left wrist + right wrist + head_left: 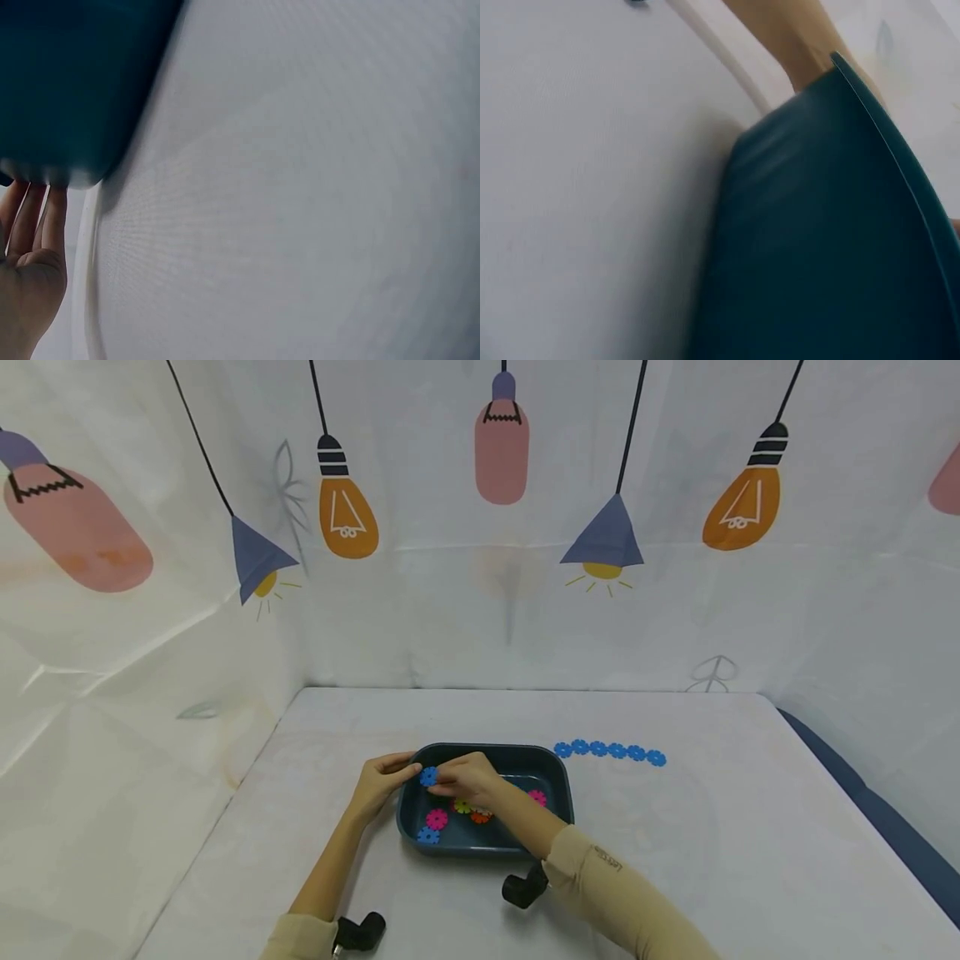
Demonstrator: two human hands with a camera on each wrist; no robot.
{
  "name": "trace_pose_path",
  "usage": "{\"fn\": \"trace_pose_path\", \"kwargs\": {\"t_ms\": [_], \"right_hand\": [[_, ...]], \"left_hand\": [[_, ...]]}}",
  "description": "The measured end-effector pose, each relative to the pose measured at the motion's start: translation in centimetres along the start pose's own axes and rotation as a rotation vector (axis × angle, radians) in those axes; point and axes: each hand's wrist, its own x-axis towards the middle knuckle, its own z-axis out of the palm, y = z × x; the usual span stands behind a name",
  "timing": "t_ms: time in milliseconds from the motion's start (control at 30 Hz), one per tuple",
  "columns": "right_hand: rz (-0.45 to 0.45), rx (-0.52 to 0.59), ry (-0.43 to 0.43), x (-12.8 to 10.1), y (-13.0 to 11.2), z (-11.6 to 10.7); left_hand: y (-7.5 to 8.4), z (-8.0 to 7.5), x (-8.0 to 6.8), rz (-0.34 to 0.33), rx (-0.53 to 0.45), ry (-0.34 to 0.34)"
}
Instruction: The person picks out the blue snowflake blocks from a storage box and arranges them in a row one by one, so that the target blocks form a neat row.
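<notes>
A dark teal tray (558,777) with rounded corners sits on the white table. My left hand (377,785) holds its left rim, thumb at the top edge and fingers outside; in the left wrist view the left fingers (52,225) reach up against the tray's outer wall (67,97). Over the tray's left end, my right hand (468,778) pinches a blue flower-shaped plastic disc (428,777) at its fingertips. Below it in the tray lie a pink disc (437,819), another blue disc (428,835), a yellow-green disc (462,807) and an orange disc (481,817). The right forearm hides part of the tray.
Right of the tray, several blue discs (617,751) lie in a row on the white table (712,827). A pink disc (537,797) shows at the tray's right. Black wrist-camera mounts (360,932) stick out near both sleeves. A white lamp-printed sheet (450,610) hangs behind the table.
</notes>
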Motion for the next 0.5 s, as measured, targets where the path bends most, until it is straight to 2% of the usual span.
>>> {"fn": "trace_pose_path", "kwargs": {"t_ms": [200, 367, 500], "right_hand": [[-0.058, -0.005, -0.037, -1.5, -0.9, -2.6], [-0.163, -0.036, -0.048, -3.0, -1.6, -5.5], [-0.241, -0.070, -0.041, -4.5, -2.5, -8.4]], "left_hand": [[-0.6, -0.1, 0.2, -0.004, 0.002, 0.007], [-2.5, -0.4, 1.1, 0.001, 0.002, 0.028], [-2.8, -0.4, 1.3, 0.015, 0.019, 0.036]]}}
